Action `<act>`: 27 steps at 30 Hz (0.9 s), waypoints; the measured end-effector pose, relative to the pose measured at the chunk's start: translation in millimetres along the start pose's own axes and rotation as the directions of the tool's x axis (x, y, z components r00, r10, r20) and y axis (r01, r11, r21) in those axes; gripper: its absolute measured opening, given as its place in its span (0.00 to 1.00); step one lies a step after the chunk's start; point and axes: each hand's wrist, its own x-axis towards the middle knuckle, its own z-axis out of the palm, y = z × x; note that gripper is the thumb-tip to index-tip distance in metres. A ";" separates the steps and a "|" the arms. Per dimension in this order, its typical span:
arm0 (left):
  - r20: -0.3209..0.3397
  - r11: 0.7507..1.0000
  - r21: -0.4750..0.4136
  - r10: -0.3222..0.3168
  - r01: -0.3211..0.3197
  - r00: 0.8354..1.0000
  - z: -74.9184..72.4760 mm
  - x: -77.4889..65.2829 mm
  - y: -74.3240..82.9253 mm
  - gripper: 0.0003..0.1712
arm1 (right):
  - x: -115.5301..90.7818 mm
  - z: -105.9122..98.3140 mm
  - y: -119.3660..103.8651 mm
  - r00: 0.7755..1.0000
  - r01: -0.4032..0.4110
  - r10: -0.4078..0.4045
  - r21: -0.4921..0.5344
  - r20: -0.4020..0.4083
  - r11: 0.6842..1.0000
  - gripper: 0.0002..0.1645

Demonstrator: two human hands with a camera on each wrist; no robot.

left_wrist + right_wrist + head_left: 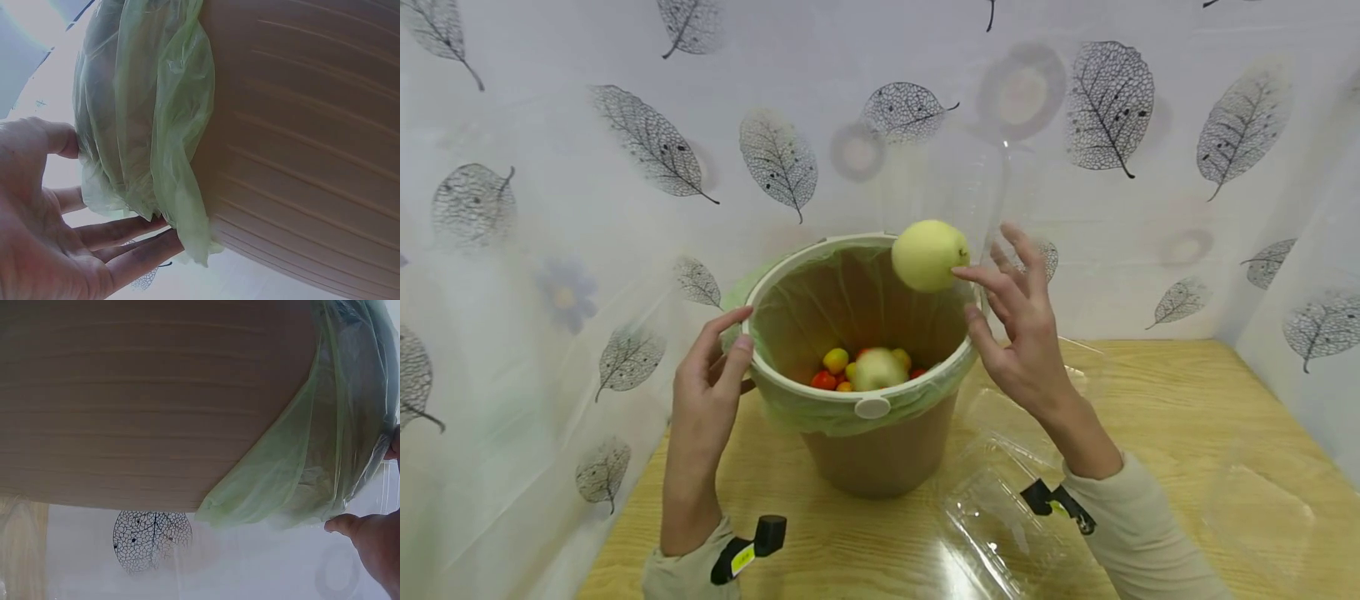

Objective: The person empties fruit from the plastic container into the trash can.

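Observation:
A brown bin point(880, 458) with a pale rim and a light green liner point(181, 112) holds a large pale fruit and several small red and yellow fruits point(836, 360). My left hand point(703, 408) grips the rim at the left, its thumb on top and fingers spread against the outside. Above the far right of the rim is a round, pale yellow-green fruit point(928, 256); whether it rests on anything is hidden. My right hand point(1018, 333) has its index fingertip at this fruit, its thumb at the rim and other fingers raised apart. In the right wrist view one fingertip point(342, 523) meets the liner.
Clear plastic containers point(1000, 525) lie on the wooden table point(1172, 417) right of the bin. Another clear container point(1000, 179) shows faintly behind the pale fruit. A white leaf-print sheet point(820, 58) encloses the back and sides.

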 end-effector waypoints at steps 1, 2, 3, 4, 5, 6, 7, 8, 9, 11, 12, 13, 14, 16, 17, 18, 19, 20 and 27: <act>-0.001 1.000 0.003 -0.001 0.001 1.000 0.1 0.0 0.1 0.22 | -0.4 0.0 0.1 1.000 -0.002 0.002 -0.001 0.003 1.000 0.23; -0.002 1.000 0.004 -0.001 0.001 1.000 0.3 0.1 0.2 0.22 | -0.5 0.2 0.2 1.000 -0.006 0.006 0.001 0.005 1.000 0.23; -0.002 1.000 0.006 0.000 0.000 1.000 0.5 0.1 0.2 0.22 | -0.9 0.2 0.1 1.000 -0.007 0.007 -0.004 0.008 1.000 0.24; -0.002 1.000 0.006 0.001 -0.001 1.000 0.6 0.0 0.1 0.22 | -1.1 0.2 0.2 1.000 -0.008 0.008 -0.006 0.009 1.000 0.24; -0.001 1.000 0.006 0.002 -0.002 1.000 0.9 0.0 0.1 0.22 | -1.4 0.3 0.1 1.000 -0.009 0.009 -0.005 0.009 1.000 0.24; 0.000 1.000 0.005 0.001 -0.001 1.000 1.1 0.0 -0.1 0.22 | -1.9 0.3 -0.2 1.000 -0.014 0.014 0.004 0.005 1.000 0.24; 0.001 1.000 0.003 0.002 -0.002 1.000 1.4 0.0 -0.2 0.22 | -2.6 -0.2 -0.7 1.000 -0.018 0.018 0.019 0.002 1.000 0.24; 0.001 1.000 0.002 0.001 -0.001 1.000 1.7 -0.1 -0.3 0.22 | -3.3 -1.0 -1.1 1.000 -0.019 0.019 0.031 -0.002 0.999 0.24; 0.002 1.000 0.002 0.001 -0.001 1.000 2.0 -0.2 -0.5 0.22 | -4.2 -2.2 -1.8 1.000 -0.021 0.022 0.049 -0.009 0.999 0.24; 0.002 1.000 0.005 0.005 -0.005 1.000 2.6 -0.3 -0.7 0.22 | -6.0 -6.3 -4.1 0.999 -0.030 0.033 0.107 -0.030 0.994 0.23; 0.002 1.000 0.005 0.007 -0.007 1.000 2.9 -0.3 -0.8 0.22 | -6.8 -9.1 -5.6 0.998 -0.034 0.042 0.151 -0.046 0.988 0.23; 0.002 1.000 0.005 0.010 -0.010 1.000 3.2 -0.2 -0.8 0.22 | -7.9 -12.6 -6.9 0.997 -0.034 0.047 0.192 -0.063 0.981 0.23; 0.003 1.000 0.006 0.013 -0.013 1.000 3.4 -0.2 -0.8 0.22 | -9.0 -16.7 -8.4 0.995 -0.032 0.051 0.226 -0.080 0.974 0.24; 0.004 1.000 0.006 0.019 -0.019 1.000 3.8 0.1 -0.7 0.22 | -12.1 -25.9 -11.0 0.990 -0.023 0.063 0.293 -0.127 0.956 0.25; 0.004 1.000 0.006 0.019 -0.019 1.000 4.0 0.3 -0.6 0.22 | -14.3 -31.2 -11.7 0.986 -0.008 0.061 0.325 -0.152 0.946 0.26; 0.004 1.000 0.007 0.019 -0.019 1.000 4.2 0.4 -0.5 0.22 | -17.3 -36.9 -11.7 0.982 0.007 0.059 0.351 -0.178 0.936 0.27; 0.003 1.000 0.006 0.019 -0.019 1.000 4.3 0.6 -0.3 0.22 | -20.7 -43.0 -11.2 0.978 0.022 0.057 0.370 -0.203 0.929 0.27; 0.003 1.000 0.006 0.019 -0.019 1.000 4.4 0.8 -0.3 0.22 | -24.3 -49.6 -10.6 0.972 0.034 0.060 0.388 -0.227 0.921 0.28; -0.009 1.000 0.011 0.014 -0.014 1.000 2.1 0.3 -0.6 0.22 | -51.2 -95.7 4.8 0.940 -0.016 0.157 0.421 -0.303 0.907 0.30</act>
